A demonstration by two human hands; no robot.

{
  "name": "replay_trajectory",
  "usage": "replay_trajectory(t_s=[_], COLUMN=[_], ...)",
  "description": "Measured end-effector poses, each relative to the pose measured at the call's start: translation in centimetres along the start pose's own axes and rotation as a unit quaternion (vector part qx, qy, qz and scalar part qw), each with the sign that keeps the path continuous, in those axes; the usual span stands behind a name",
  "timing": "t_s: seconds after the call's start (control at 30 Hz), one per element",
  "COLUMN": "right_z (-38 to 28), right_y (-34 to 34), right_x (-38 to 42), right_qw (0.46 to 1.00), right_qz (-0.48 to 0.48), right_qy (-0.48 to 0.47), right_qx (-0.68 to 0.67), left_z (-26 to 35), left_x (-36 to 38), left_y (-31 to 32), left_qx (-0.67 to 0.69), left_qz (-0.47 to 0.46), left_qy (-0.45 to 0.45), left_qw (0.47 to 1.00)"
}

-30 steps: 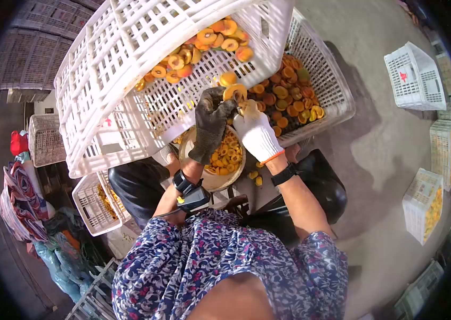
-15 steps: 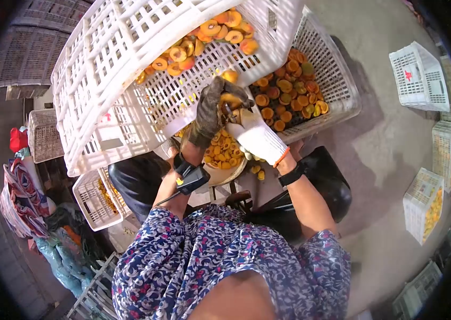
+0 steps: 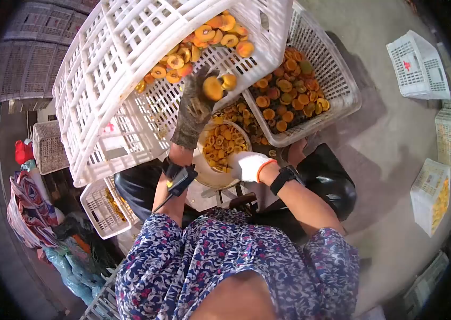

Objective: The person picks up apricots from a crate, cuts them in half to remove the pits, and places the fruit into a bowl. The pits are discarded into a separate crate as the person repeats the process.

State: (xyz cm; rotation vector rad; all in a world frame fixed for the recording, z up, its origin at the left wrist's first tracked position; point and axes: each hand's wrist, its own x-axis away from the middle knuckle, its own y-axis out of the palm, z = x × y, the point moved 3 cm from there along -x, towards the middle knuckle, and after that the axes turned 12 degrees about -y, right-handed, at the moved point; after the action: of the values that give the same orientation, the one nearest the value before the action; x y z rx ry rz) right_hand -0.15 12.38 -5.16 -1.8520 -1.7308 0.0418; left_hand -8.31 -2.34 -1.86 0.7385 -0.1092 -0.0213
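My left hand [image 3: 194,112], in a dark, dirty glove, is closed on a peach [image 3: 213,88] at the edge of a tilted white crate. A second piece of yellow peach [image 3: 228,81] sits against it at the fingertips. My right hand [image 3: 250,166] wears a white glove with an orange cuff. Its fingers are curled at the near right rim of a round bucket [image 3: 202,169]; I cannot tell what they hold. Many small yellow-orange pieces [image 3: 224,146] fill the bucket between my knees. Cut peach halves [image 3: 204,33] lie in the tilted white crate [image 3: 91,69].
Right of the bucket stands a second white crate [image 3: 351,100] with darker peach halves [image 3: 289,88]. More crates [image 3: 420,65] line the floor at right, some with yellow fruit. A small crate [image 3: 96,212] stands by my left knee, near plastic bags [image 3: 71,269].
My hands have parted. The right hand has dropped from the peach to the bucket's rim, while the left has shifted slightly left, still with the peach.
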Motion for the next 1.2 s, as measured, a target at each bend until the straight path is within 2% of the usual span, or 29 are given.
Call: replay_trajectory(t_s=[0.03,0.07,0.1,0.13,0.17,0.2,0.23,0.3,0.33,0.37,0.4,0.43,0.47,0.5,0.53,0.57,0.6,0.63,0.7,0.77,0.83,0.9,0.93,1.0,1.03,1.1,1.13,1.17,1.2], right_z=[0.1,0.5,0.9,1.2,1.2,0.1,0.0,0.4,2.1,1.2,3.4,5.4,3.2,1.0,1.2,1.0,0.6,0.2,-0.5,-1.1,0.2,-0.2,-0.3,-0.2,0.2,0.9,-0.6,-1.6,-2.3], right_y=[-0.7,-1.1,-1.2,-1.5,-1.8,-3.2,-3.8,-4.4,-3.2,-5.2,-4.4,-3.4,-6.0,-8.3,-8.4,-8.4,-8.4,-8.6,-8.4,-8.5,-7.5,-7.5,-7.5,-7.3,-7.0,-6.7,-8.0,-8.9,-8.9], right_x=[0.0,0.3,0.3,0.2,0.1,0.8,1.1,1.3,0.3,1.6,0.5,-0.5,1.2,2.9,2.8,2.6,2.6,2.7,2.7,2.7,1.8,2.1,2.2,2.1,1.6,0.6,1.9,2.9,3.4], right_qw=[0.999,0.998,0.998,0.999,0.996,0.996,0.996,0.996,0.986,0.984,0.968,0.937,0.932,0.913,0.887,0.887,0.872,0.855,0.854,0.836,0.843,0.835,0.835,0.832,0.832,0.800,0.800,0.841,0.846], right_qz=[-0.020,0.026,0.025,0.053,0.083,0.086,0.091,0.091,0.124,0.173,0.242,0.309,0.358,0.400,0.436,0.435,0.458,0.482,0.467,0.504,0.502,0.531,0.531,0.528,0.529,0.577,0.579,0.476,0.353], right_qy=[0.026,0.046,0.046,0.000,-0.045,-0.023,-0.020,0.022,-0.073,0.047,-0.025,-0.096,-0.043,0.012,-0.009,-0.011,-0.043,-0.074,-0.064,-0.105,-0.087,-0.144,-0.143,-0.060,-0.058,-0.136,-0.135,-0.065,0.006], right_qx=[-0.007,-0.022,-0.020,-0.006,0.007,-0.010,-0.010,0.004,0.080,-0.010,0.062,0.133,0.025,-0.083,-0.153,-0.154,-0.166,-0.177,-0.218,-0.191,-0.174,0.011,0.011,-0.156,-0.158,-0.087,-0.088,-0.248,-0.399], left_z=[0.7,0.8,0.7,0.4,-0.3,-1.0,-1.6,-2.6,-2.5,-2.0,-1.3,-0.7,0.1,0.5,0.6,0.6,0.6,0.5,0.3,-0.6,-0.9,-1.3,-1.6,-1.9,-2.1,-2.0,-2.0,-2.1,-2.1], left_x=[-0.5,-0.4,-0.9,-2.0,-2.7,-2.9,-3.1,-2.8,-2.5,-2.0,-1.8,-1.4,-0.3,0.5,1.1,1.6,2.0,2.5,3.1,2.9,2.8,2.9,2.8,2.7,2.8,2.8,2.6,2.5,2.4], left_y=[1.7,2.4,1.8,0.9,0.1,-0.7,-1.7,-3.5,-4.5,-4.1,-4.1,-3.6,-2.4,-1.7,-1.0,-0.3,0.8,1.2,1.4,1.1,1.4,1.4,1.1,1.3,1.4,1.6,1.5,1.4,1.2], left_qx=[-0.076,-0.150,-0.149,-0.456,-0.714,-0.787,-0.787,-0.834,-0.794,-0.794,-0.619,-0.402,-0.305,-0.308,-0.194,-0.077,-0.036,-0.035,-0.089,-0.062,-0.062,-0.061,-0.083,-0.077,-0.076,-0.104,-0.104,-0.110,-0.116], left_qz=[0.030,0.063,0.063,0.081,0.090,0.081,0.076,0.109,0.096,0.098,0.102,0.096,0.087,0.091,0.055,0.018,-0.009,-0.008,0.030,0.014,-0.012,-0.001,0.001,0.005,0.006,0.011,0.009,0.000,-0.010], left_qy=[0.026,0.053,0.054,0.086,0.109,0.124,0.127,0.055,0.094,0.093,0.016,-0.061,-0.069,-0.069,-0.078,-0.086,-0.083,-0.084,-0.070,-0.050,-0.029,-0.028,-0.021,-0.010,-0.012,0.012,0.011,0.001,-0.009], left_qw=[0.996,0.985,0.985,0.882,0.685,0.599,0.599,0.537,0.592,0.592,0.778,0.909,0.946,0.944,0.976,0.993,0.996,0.996,0.993,0.997,0.998,0.998,0.996,0.997,0.997,0.994,0.994,0.994,0.993])
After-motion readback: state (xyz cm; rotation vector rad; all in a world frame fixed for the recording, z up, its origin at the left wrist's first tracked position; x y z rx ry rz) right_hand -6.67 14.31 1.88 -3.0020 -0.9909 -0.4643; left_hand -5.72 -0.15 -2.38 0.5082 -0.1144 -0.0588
